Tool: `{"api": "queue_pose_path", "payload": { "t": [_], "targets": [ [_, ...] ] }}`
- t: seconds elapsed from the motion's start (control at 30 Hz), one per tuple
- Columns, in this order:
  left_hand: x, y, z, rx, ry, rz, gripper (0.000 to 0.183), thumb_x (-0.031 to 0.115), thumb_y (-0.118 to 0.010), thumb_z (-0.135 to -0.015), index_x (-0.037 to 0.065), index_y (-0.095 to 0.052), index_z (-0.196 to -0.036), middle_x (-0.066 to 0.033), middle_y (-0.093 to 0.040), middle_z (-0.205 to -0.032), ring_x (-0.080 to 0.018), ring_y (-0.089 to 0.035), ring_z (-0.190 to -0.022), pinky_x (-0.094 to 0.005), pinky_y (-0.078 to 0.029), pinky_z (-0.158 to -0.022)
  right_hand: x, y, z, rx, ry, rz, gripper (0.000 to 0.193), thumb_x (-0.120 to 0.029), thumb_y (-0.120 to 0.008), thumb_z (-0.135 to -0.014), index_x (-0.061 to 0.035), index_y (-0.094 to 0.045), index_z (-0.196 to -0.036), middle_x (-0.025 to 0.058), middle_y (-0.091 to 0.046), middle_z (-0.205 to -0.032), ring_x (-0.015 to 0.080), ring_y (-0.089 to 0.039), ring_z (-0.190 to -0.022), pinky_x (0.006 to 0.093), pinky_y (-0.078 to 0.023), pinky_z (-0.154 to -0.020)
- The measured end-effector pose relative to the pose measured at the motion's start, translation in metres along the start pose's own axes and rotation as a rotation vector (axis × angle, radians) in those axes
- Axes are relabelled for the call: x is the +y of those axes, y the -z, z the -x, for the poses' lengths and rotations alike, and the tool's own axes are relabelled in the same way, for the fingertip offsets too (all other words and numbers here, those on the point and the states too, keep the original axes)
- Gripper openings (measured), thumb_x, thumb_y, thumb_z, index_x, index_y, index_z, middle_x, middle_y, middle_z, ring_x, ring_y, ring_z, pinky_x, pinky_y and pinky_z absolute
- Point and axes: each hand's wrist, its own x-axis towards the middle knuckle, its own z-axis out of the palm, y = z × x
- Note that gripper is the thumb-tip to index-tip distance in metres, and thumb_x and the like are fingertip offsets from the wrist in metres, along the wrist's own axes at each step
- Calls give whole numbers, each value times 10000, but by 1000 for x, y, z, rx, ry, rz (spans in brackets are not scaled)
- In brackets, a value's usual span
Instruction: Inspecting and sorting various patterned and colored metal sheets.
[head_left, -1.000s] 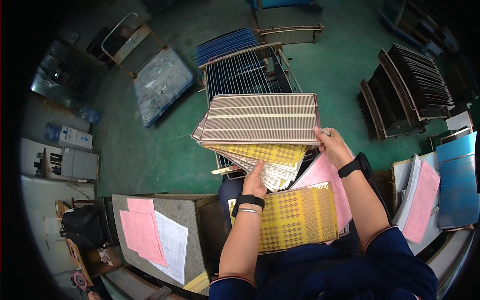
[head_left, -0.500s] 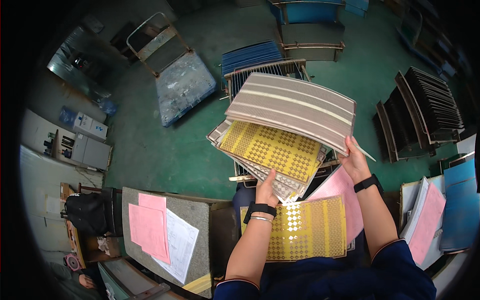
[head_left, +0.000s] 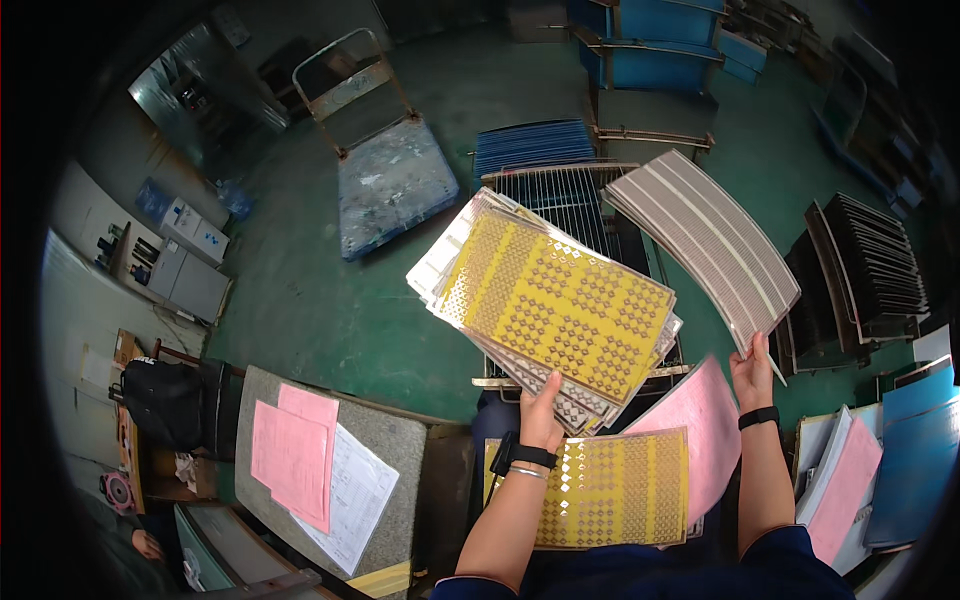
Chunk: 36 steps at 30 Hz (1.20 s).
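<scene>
My left hand (head_left: 541, 418) is closed on the near edge of a fanned stack of thin patterned panels (head_left: 560, 305), its thumb on top. The uppermost panel is yellow with rows of small diamond shapes; edges of paler ones stick out beneath it. Off to the right, my right hand (head_left: 752, 380) grips one grey-brown striped panel (head_left: 708, 240) by its near corner, and the sheet bows a little. A thin pale stick-like piece (head_left: 778, 372) shows by those fingers; I cannot tell what it is. Another yellow panel (head_left: 612, 490) lies close to my body, beside a pink sheet (head_left: 712, 425).
Behind the stack stands a wire rack (head_left: 560, 195). A slotted dark rack (head_left: 870, 260) is at the right, near blue boards (head_left: 910, 450). A flat trolley (head_left: 395, 185) stands far left; papers lie on a grey tabletop (head_left: 390, 440). Another person's hand (head_left: 147, 545) shows lower left.
My right hand has carried the striped panel off the stack to the right and turned it. The yellow top panel now shows fully. The whole view has shifted slightly.
</scene>
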Motion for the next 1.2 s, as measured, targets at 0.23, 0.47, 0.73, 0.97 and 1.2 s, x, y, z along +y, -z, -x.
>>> {"api": "queue_pose_path", "payload": {
  "t": [0.23,0.47,0.73,0.97,1.2],
  "targets": [
    [8,-4,12,-103,-48,62,588,145,-671,-865,44,-367,-1358,-52,-464,-1311,-167,-454,-1182,-311,-384,-968,28,11,0,-47,-33,149,90,-221,-564,-939,-159,-506,-909,-68,-458,-708,46,-420,-642,211,-371,-675],
    [3,0,5,-83,-46,68,461,145,-641,-885,54,-443,-1292,-47,-516,-1250,-156,-502,-1121,-294,-411,-941,56,-21,0,-82,-248,284,198,-171,-577,-929,-103,-524,-1107,-28,-550,-915,75,-516,-789,259,-433,-829],
    [-11,3,-16,-22,105,141,396,128,-607,-901,42,-449,-1253,-68,-545,-1188,-185,-553,-1048,-338,-464,-899,71,-18,-12,-13,-258,812,350,-205,-616,-902,-30,-521,-1189,42,-601,-941,110,-581,-768,238,-499,-692],
    [-38,6,-40,25,187,-48,382,159,-620,-901,5,-474,-1218,-88,-552,-1175,-202,-559,-1048,-370,-471,-907,75,-7,6,-40,-58,895,277,-113,-546,-926,8,-510,-1173,74,-608,-943,130,-593,-793,244,-501,-695],
    [-13,10,-37,-203,487,-720,512,438,-446,-958,-47,-610,-943,-161,-666,-851,-202,-662,-702,-297,-552,-619,73,-37,39,-223,284,1320,334,-36,-546,-886,-12,-492,-1215,183,-600,-1094,282,-584,-1002,336,-458,-875]
  ]
}}
